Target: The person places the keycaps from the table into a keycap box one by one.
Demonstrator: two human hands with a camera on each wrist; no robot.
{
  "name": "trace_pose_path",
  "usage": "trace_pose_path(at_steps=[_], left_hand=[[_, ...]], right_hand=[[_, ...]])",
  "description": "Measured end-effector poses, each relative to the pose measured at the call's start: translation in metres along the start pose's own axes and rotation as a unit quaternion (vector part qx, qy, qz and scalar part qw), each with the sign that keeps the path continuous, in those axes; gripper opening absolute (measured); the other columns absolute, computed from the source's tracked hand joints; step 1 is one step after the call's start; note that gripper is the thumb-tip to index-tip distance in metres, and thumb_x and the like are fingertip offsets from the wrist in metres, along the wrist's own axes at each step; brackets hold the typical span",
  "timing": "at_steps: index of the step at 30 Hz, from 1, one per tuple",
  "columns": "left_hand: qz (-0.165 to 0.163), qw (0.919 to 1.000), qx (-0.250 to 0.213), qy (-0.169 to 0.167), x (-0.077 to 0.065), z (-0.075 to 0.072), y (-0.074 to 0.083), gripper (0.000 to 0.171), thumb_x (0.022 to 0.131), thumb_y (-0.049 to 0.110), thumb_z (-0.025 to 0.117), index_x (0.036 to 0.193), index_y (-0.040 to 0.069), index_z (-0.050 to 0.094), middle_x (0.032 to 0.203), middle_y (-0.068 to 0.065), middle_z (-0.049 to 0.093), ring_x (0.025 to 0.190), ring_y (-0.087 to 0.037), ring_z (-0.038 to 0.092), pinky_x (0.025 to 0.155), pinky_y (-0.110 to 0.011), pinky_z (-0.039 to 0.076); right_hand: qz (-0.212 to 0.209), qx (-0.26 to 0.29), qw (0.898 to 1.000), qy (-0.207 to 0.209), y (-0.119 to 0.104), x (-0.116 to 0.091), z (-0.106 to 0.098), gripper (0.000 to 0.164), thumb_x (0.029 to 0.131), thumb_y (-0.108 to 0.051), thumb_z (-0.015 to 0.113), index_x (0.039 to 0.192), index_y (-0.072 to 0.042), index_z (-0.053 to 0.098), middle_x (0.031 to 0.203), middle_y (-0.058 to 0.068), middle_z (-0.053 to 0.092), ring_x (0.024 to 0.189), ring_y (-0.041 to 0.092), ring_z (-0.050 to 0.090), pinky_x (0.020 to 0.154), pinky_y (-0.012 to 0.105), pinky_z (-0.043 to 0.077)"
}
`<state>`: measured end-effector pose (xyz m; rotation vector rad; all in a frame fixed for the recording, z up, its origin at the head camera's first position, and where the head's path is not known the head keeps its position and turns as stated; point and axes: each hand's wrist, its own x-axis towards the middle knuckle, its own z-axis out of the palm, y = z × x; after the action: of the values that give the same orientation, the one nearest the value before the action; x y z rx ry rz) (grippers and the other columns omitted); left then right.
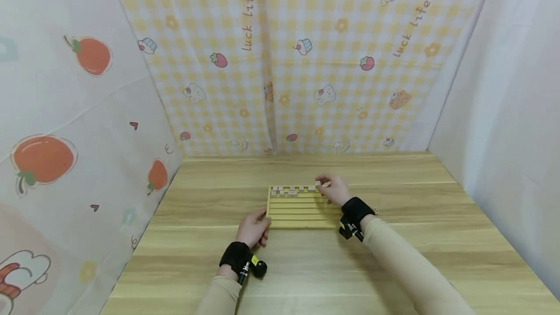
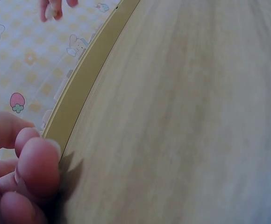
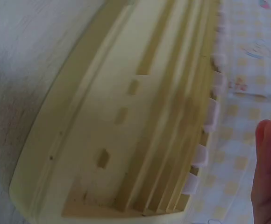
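A shallow yellow ridged tray (image 1: 302, 218) lies on the wooden table, with several small pale tiles (image 1: 292, 193) standing along its far rows. In the head view my left hand (image 1: 254, 227) grips the tray's near left edge. Its curled fingertips (image 2: 39, 163) press against the yellow side wall in the left wrist view. Over the tray's far right corner, my right hand (image 1: 334, 190) pinches a small pale tile (image 1: 318, 183) between thumb and fingertips. A right finger (image 3: 270, 163) shows in the right wrist view, beside the row of tiles (image 3: 199, 155); the pinched tile is out of that view.
The wooden table (image 1: 210, 183) reaches back to a yellow checked cloth (image 1: 302, 81). White sheets hang at the left (image 1: 100, 111) and right (image 1: 494, 111). Something small and yellowish (image 1: 375, 211) sits by the right wrist, mostly hidden.
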<state>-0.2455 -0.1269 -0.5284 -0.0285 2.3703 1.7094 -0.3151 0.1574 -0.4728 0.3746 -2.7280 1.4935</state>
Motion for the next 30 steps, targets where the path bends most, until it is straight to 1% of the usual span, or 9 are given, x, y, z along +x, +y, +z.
trace_pose_path(at_steps=[3, 5, 7, 9, 13, 17, 22, 26, 30], left_hand=[[0.001, 1.0000, 0.000, -0.001, -0.001, 0.000, 0.001, 0.053, 0.097, 0.022, 0.057, 0.146, 0.008, 0.043, 0.055, -0.002, 0.056, 0.038, -0.012, 0.052, 0.034, -0.023, 0.036], [-0.001, 1.0000, 0.000, -0.002, -0.001, 0.001, 0.001, 0.054, 0.097, 0.023, 0.057, 0.147, 0.008, 0.043, 0.055, -0.002, 0.056, 0.039, -0.013, 0.052, 0.034, -0.023, 0.036], [-0.001, 1.0000, -0.001, -0.001, -0.002, 0.001, 0.000, 0.054, 0.097, 0.023, 0.057, 0.146, 0.008, 0.043, 0.055, -0.002, 0.057, 0.038, -0.013, 0.052, 0.033, -0.023, 0.036], [-0.002, 1.0000, 0.001, 0.001, -0.002, 0.001, 0.000, 0.053, 0.096, 0.023, 0.057, 0.146, 0.007, 0.044, 0.055, -0.002, 0.057, 0.038, -0.013, 0.052, 0.033, -0.023, 0.036], [-0.002, 1.0000, 0.005, 0.007, -0.002, 0.001, 0.001, 0.053, 0.096, 0.021, 0.057, 0.145, 0.007, 0.045, 0.055, -0.002, 0.057, 0.038, -0.014, 0.052, 0.033, -0.024, 0.036], [0.000, 0.9999, 0.006, 0.011, -0.002, 0.001, 0.001, 0.054, 0.095, 0.021, 0.058, 0.145, 0.006, 0.045, 0.054, -0.003, 0.056, 0.037, -0.014, 0.052, 0.032, -0.024, 0.036], [-0.002, 0.9999, 0.009, 0.012, -0.002, 0.002, -0.001, 0.053, 0.095, 0.022, 0.058, 0.145, 0.008, 0.046, 0.054, -0.002, 0.057, 0.038, -0.013, 0.052, 0.033, -0.023, 0.036], [0.003, 0.9998, 0.013, 0.015, -0.002, 0.002, -0.001, 0.053, 0.095, 0.022, 0.058, 0.144, 0.007, 0.046, 0.054, -0.002, 0.057, 0.037, -0.013, 0.052, 0.032, -0.023, 0.036], [0.005, 0.9998, 0.014, 0.015, -0.002, 0.001, 0.000, 0.053, 0.095, 0.021, 0.058, 0.144, 0.006, 0.046, 0.054, -0.002, 0.057, 0.037, -0.013, 0.052, 0.032, -0.023, 0.036]], right_hand=[[-0.028, -0.077, 0.997, 0.009, 0.001, 0.005, 0.011, 0.017, 0.089, -0.006, 0.067, 0.105, -0.001, 0.065, 0.097, 0.012, 0.065, 0.073, 0.026, 0.062, 0.058, 0.036, 0.050], [-0.047, -0.113, 0.992, 0.014, 0.000, 0.007, 0.018, 0.013, 0.086, -0.005, 0.070, 0.098, -0.002, 0.066, 0.094, 0.011, 0.066, 0.078, 0.027, 0.062, 0.068, 0.041, 0.050], [-0.057, -0.140, 0.988, 0.017, 0.000, 0.009, 0.024, 0.011, 0.084, -0.005, 0.071, 0.095, -0.002, 0.068, 0.093, 0.011, 0.066, 0.087, 0.027, 0.062, 0.077, 0.043, 0.049], [-0.055, -0.162, 0.985, 0.017, -0.001, 0.010, 0.029, 0.009, 0.083, -0.002, 0.070, 0.092, -0.001, 0.070, 0.092, 0.011, 0.067, 0.087, 0.029, 0.062, 0.079, 0.044, 0.050], [-0.035, -0.179, 0.983, 0.020, -0.003, 0.012, 0.037, 0.010, 0.082, -0.002, 0.070, 0.093, -0.002, 0.071, 0.091, 0.010, 0.068, 0.085, 0.026, 0.064, 0.077, 0.041, 0.051], [-0.019, -0.199, 0.980, 0.019, -0.001, 0.012, 0.044, 0.010, 0.083, -0.009, 0.073, 0.093, -0.006, 0.071, 0.090, 0.006, 0.068, 0.082, 0.022, 0.063, 0.074, 0.039, 0.051], [-0.003, -0.224, 0.974, 0.013, -0.001, 0.013, 0.050, 0.009, 0.085, -0.015, 0.074, 0.091, -0.010, 0.071, 0.086, 0.002, 0.060, 0.076, 0.019, 0.058, 0.067, 0.036, 0.049], [0.009, -0.235, 0.972, 0.005, -0.003, 0.015, 0.052, 0.007, 0.086, -0.018, 0.074, 0.089, -0.013, 0.071, 0.082, 0.000, 0.054, 0.070, 0.016, 0.053, 0.061, 0.032, 0.046], [0.021, -0.244, 0.970, -0.002, -0.004, 0.018, 0.053, 0.008, 0.087, -0.020, 0.074, 0.090, -0.013, 0.071, 0.083, 0.001, 0.054, 0.067, 0.015, 0.052, 0.058, 0.031, 0.044]])
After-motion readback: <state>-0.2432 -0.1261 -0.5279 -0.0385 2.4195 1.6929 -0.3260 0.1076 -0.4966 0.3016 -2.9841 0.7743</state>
